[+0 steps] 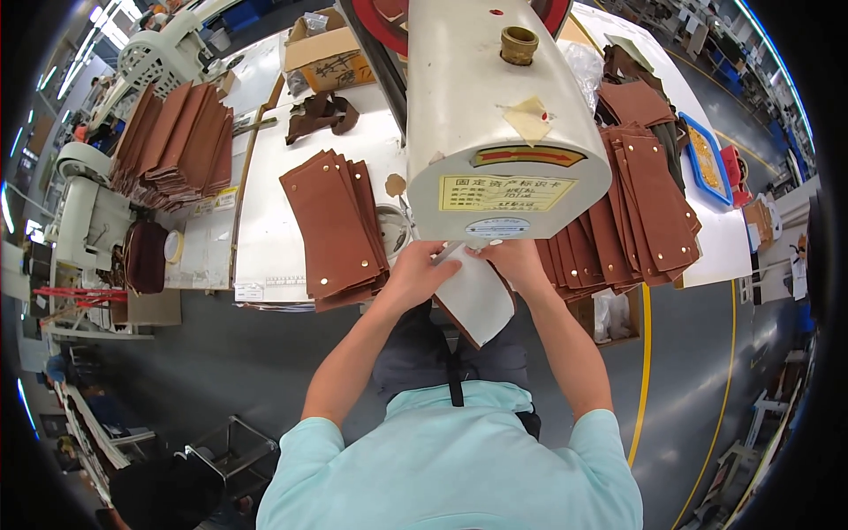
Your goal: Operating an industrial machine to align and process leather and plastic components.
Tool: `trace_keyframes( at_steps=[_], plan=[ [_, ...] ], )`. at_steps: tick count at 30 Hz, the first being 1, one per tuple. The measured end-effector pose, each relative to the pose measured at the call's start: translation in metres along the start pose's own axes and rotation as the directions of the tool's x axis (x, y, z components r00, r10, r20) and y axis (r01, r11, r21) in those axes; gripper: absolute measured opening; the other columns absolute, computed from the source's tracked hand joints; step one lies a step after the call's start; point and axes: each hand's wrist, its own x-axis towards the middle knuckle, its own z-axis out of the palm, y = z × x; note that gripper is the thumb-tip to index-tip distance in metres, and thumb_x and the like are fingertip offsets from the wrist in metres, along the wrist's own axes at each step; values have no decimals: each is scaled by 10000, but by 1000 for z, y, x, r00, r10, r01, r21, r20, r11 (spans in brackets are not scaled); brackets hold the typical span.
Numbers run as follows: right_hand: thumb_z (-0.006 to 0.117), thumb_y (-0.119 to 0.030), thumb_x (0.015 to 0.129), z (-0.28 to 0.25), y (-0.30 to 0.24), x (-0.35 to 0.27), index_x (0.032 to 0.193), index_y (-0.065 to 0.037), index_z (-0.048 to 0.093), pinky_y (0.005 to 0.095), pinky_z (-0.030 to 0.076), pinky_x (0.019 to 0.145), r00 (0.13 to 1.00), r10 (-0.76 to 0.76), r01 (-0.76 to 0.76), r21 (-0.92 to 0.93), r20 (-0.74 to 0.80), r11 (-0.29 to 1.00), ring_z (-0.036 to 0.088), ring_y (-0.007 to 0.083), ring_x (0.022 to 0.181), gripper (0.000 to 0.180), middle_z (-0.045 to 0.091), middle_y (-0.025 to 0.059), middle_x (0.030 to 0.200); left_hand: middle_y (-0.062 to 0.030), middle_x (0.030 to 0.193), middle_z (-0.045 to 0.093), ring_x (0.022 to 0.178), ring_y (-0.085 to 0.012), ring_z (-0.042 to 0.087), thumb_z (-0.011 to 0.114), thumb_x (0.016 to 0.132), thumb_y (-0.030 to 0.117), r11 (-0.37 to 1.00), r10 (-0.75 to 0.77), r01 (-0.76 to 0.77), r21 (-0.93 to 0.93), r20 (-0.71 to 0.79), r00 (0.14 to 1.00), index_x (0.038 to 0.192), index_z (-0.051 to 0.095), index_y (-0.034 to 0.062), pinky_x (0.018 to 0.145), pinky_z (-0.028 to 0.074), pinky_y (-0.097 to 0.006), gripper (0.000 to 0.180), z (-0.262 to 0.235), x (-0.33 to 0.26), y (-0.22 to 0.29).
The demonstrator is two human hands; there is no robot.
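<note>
In front of my body, a leather piece (478, 305) shows its white face, with a brown edge along its sides. It hangs tilted over the table's near edge, and its far end is hidden under the machine head. My left hand (424, 268) pinches the piece at its left side. On the other side my right hand (514, 262) grips it, its fingertips partly covered by the machine. The big cream press machine (503, 97) stands just beyond both hands. Left of my left hand lies a stack of brown leather pieces (331, 225) with gold snaps.
More brown snap-fitted pieces (649, 208) are stacked right of the machine, near a blue tray (707, 163) of small gold parts. A cardboard box (329, 57) and a dark leather scrap (320, 117) lie at the back left. Further left stand other brown stacks (181, 141).
</note>
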Motion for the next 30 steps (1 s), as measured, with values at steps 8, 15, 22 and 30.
trace_keyframes(
  at_steps=[8,15,22,30],
  plan=[
    [768,47,728,0,-5,-4,1054,28,699,320,554,723,996,-80,78,-33,-46,996,674,165,806,334,724,85,905,-139,963,754,772,-191,716,705,815,49,995,44,-48,-92,-43,998,1141,720,-4,703,560,-323,331,9,17,-22],
    [789,3,735,-24,1,-17,1055,54,671,296,550,727,990,127,-129,19,64,991,687,160,821,345,725,122,915,-138,966,756,801,-185,711,706,803,43,994,77,-85,-71,-110,991,1095,729,-14,697,552,-317,298,10,19,-17],
    [726,-60,878,-44,4,-68,1142,54,663,278,539,721,859,281,-343,72,428,937,683,129,799,295,732,89,959,-145,1004,714,916,-321,678,753,802,126,918,180,-54,393,-291,940,1122,701,18,821,540,-413,342,0,-20,-3],
    [664,-11,924,-163,-52,-108,1139,23,626,217,445,677,974,69,10,-341,218,940,485,41,794,220,565,-48,875,-158,1076,688,1005,-356,644,719,861,194,616,367,113,780,-411,834,1052,705,24,856,512,-444,256,-53,-66,-27]
  ],
)
